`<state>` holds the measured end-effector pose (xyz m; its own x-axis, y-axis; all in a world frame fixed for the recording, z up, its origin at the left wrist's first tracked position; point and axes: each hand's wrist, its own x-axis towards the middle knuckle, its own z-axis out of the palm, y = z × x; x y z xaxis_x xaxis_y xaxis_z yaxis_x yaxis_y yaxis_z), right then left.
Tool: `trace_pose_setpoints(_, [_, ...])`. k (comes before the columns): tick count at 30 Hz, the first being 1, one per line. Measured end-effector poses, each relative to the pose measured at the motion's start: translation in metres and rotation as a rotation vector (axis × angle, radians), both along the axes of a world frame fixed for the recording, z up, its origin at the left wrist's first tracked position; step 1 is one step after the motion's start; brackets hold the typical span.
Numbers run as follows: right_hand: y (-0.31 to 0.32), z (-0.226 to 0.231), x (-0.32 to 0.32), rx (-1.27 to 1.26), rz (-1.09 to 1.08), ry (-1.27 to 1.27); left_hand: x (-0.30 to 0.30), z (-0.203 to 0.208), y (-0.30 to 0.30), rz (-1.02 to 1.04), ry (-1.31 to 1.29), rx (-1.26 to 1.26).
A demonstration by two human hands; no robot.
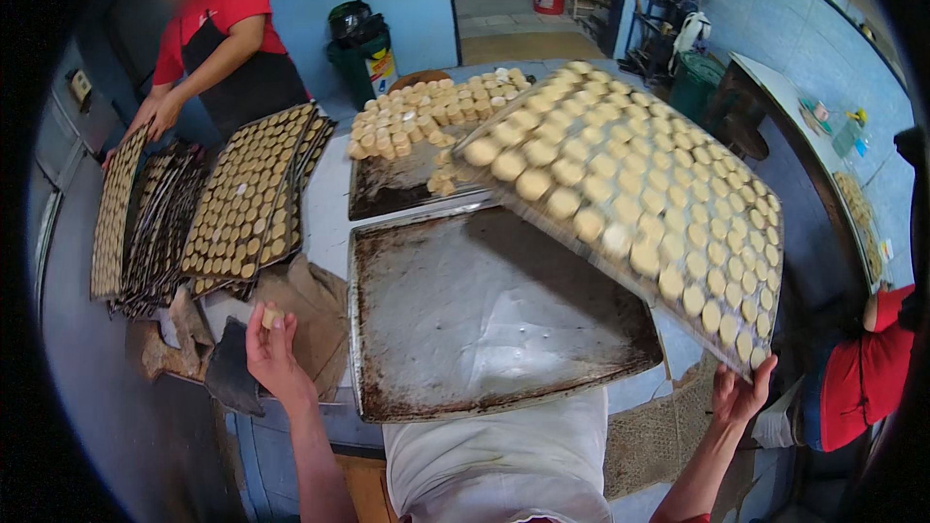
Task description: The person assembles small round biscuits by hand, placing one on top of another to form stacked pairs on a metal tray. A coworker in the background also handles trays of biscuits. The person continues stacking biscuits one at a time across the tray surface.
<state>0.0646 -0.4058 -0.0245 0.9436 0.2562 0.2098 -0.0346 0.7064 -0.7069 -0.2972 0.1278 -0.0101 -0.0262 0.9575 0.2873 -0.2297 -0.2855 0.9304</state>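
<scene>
My right hand (742, 391) grips the near corner of a metal tray (591, 263) covered with rows of round, pale dough discs (647, 257). That tray is tilted and blurred by motion, raised over the right part of a large worn baking tray (504, 315) with bare metal and browned edges. Left of the bare tray, my left hand (278, 356) has its fingers closed on one small pale dough piece (273, 317). Behind, stacked dough pieces (436, 111) crowd another dark tray (383, 184), partly hidden by the raised one.
At left, several disc-filled trays (242, 196) lean in a stack beside brown cloths (305, 305). A person in red (232, 15) handles a tray (116, 213) there. Another person's red clothing (857, 387) shows at right, near a side counter (790, 102). A bin (360, 63) stands behind the table.
</scene>
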Motion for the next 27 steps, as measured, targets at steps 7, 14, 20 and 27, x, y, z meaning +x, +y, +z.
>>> trace_pose_setpoints(7, [0.08,0.008,0.09,-0.331,-0.149,-0.12,-0.008,-0.046,0.009,0.032,0.071,-0.022])
trace_pose_setpoints(14, [0.16,-0.051,0.129,-0.222,-0.128,-0.078,-0.012,-0.046,0.011,0.022,0.113,-0.033])
trace_pose_setpoints(20, [0.222,-0.079,0.118,-0.125,-0.016,0.045,-0.013,-0.045,0.01,0.035,0.15,-0.032])
trace_pose_setpoints(27, [0.211,-0.154,0.128,-0.731,-0.159,0.01,-0.006,-0.039,0.006,0.022,0.148,-0.029])
